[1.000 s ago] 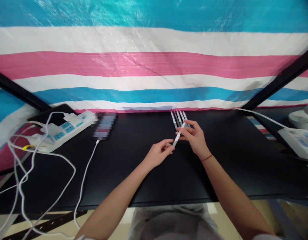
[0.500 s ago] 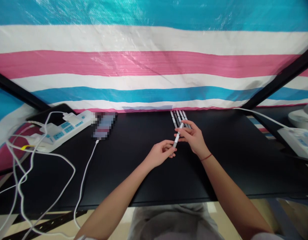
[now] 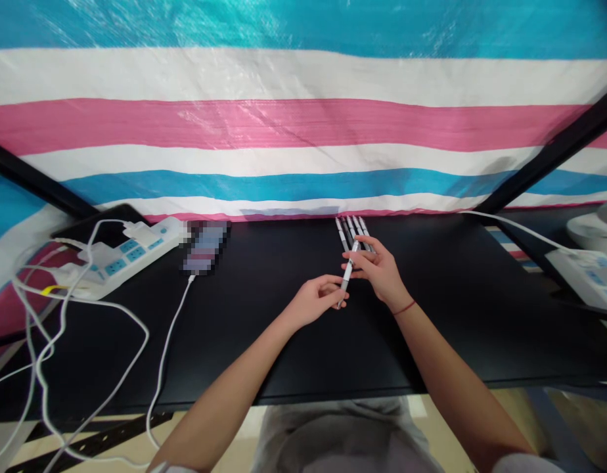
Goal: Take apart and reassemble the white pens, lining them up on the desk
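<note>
Both my hands hold one white pen (image 3: 347, 272) above the black table (image 3: 284, 341). My left hand (image 3: 316, 302) pinches the pen's lower end with curled fingers. My right hand (image 3: 377, 269) grips its upper part between thumb and fingers; a thin red string circles that wrist. Just beyond my right hand, several more white pens (image 3: 351, 231) lie side by side at the table's far edge.
A white power strip (image 3: 131, 253) with plugs and tangled white cables (image 3: 52, 315) sits at the far left. A phone (image 3: 205, 246) on a charging cable lies beside it. A striped tarp (image 3: 303, 118) hangs behind. Another power strip (image 3: 584, 276) lies at the right.
The pen has swung more upright between my hands, its lower end sliding further into my left hand's fingers. Both hands stayed in about the same place.
</note>
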`<state>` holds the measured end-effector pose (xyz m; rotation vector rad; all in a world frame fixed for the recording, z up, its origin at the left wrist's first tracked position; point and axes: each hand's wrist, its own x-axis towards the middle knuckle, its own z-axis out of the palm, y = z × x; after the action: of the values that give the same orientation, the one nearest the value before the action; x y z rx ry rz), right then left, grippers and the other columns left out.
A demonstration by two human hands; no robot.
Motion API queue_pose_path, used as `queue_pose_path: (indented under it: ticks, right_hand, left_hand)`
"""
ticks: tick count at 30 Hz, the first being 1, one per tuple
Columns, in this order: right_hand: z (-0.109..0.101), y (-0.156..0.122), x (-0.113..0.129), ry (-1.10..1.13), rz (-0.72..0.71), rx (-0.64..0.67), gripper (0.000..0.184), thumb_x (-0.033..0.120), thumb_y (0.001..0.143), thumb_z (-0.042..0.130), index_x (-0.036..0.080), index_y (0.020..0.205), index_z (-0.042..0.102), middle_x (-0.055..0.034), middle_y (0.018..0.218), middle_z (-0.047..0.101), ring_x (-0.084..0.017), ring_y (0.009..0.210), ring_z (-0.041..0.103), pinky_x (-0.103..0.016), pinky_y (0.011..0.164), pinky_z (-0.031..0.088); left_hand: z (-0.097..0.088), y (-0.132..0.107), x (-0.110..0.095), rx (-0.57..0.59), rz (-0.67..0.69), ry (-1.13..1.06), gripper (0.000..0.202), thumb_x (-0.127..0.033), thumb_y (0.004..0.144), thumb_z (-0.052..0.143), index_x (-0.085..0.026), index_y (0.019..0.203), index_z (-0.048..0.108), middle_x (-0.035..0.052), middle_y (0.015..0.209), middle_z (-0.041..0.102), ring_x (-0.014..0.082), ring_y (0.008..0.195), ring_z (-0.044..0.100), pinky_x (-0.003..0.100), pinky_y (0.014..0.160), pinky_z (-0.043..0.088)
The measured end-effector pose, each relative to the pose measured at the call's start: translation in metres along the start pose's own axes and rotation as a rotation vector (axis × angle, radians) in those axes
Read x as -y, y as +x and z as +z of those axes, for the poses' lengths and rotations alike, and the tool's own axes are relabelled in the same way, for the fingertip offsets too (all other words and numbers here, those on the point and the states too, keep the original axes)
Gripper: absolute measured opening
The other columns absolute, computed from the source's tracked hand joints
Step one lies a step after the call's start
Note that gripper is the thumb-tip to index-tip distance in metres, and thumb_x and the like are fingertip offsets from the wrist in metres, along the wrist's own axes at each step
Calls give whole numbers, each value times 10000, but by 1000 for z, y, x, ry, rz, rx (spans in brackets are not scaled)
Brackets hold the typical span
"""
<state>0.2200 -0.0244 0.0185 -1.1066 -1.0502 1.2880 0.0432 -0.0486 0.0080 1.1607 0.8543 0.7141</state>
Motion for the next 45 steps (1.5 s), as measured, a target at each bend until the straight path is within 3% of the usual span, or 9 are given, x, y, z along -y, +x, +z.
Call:
queue_pose_path:
  ticks: [45]
  right_hand:
    - [2,-2,1,17,-30,36,538,396,700,756,218,1172,568,-54,871,732,-217,727,717,-324,591,597]
  left_hand:
    - [-2,1,4,44,0,7,436,-370,731,736,-125,1070,612,93,844,711,162,715,664,322,698,537]
